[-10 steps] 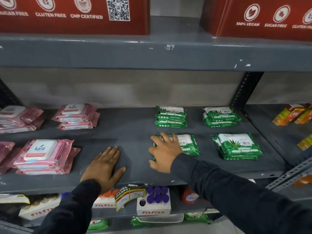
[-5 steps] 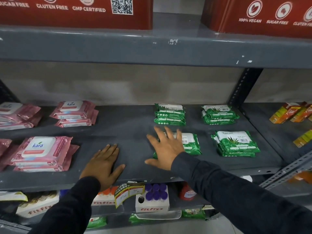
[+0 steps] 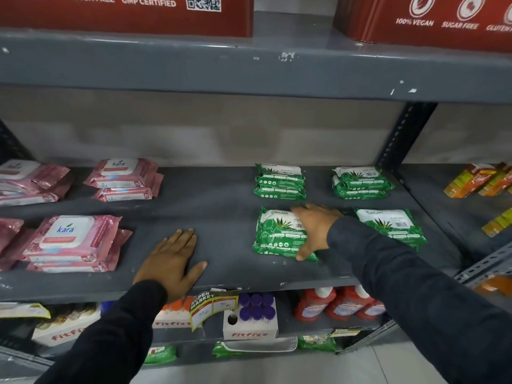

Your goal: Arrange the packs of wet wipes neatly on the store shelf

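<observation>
Nearest the camera, two dark long sleeves reached up from the bottom edge toward the grey metal shelf (image 3: 227, 206). The left hand (image 3: 171, 261) lay palm down on bare shelf near the front lip, fingers straight and close together, thumb splayed to the right, gripping nothing. Just below that lip hung a crumpled yellow price tag (image 3: 213, 304), its figures too blurred to read.

The right hand (image 3: 314, 231) sat on the right side of a green aloe-printed wet wipes pack (image 3: 278, 235) lying flat in the near row. The thumb pressed against the pack's near right corner and the fingers stretched along its far right edge, so the hand clasped the pack from the side; the fingertips were hard to separate and the palm covered part of the label. The right sleeve cut off the near corner of a second green pack stack (image 3: 392, 227) just to the right.

To the near left lay a stack of pink plastic wipes packs with a white lid (image 3: 73, 242), and another pink pile at the left frame edge was cropped.

In the far row stood a smaller pink stack (image 3: 126, 177) on the left, a green stack (image 3: 279, 181) behind the held pack, and another green stack (image 3: 360, 181) further right. Orange and yellow cartons (image 3: 476, 180) on the neighbouring shelf were blurred. Overhead, red printed boxes (image 3: 124, 12) were cut off by the top edge.
</observation>
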### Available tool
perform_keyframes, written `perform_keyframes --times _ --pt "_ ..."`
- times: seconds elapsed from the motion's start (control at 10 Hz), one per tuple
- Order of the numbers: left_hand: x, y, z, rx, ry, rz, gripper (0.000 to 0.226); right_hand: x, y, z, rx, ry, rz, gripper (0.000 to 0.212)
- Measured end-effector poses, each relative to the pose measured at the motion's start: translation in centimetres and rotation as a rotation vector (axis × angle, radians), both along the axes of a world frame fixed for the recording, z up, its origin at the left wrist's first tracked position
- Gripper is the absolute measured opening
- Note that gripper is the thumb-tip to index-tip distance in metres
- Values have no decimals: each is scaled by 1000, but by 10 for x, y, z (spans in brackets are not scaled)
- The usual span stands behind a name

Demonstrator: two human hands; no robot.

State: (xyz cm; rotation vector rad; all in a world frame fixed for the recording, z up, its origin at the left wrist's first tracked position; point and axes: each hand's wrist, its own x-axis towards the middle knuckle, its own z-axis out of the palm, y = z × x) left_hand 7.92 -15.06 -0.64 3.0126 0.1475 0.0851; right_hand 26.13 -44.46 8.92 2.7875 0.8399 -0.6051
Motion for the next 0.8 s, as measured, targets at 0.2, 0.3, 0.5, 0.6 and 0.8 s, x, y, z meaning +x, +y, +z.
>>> perform_keyframes --times 0.2,0.3,0.5,0.6,0.8 --pt "-1 -1 3 -6 -12 2 84 -4 5 -5 17 -29 6 126" --pt "-2 -2 4 7 -12 3 83 -4 8 -8 7 -23 41 128" --pt "-2 -3 7 18 -16 -4 83 0 7 -9 56 -25 93 116" --pt "-2 -4 8 13 -8 3 84 -1 7 -8 53 -51 127 119" --pt "1 -3 4 -6 -16 -4 83 -12 -1 11 195 -69 72 149"
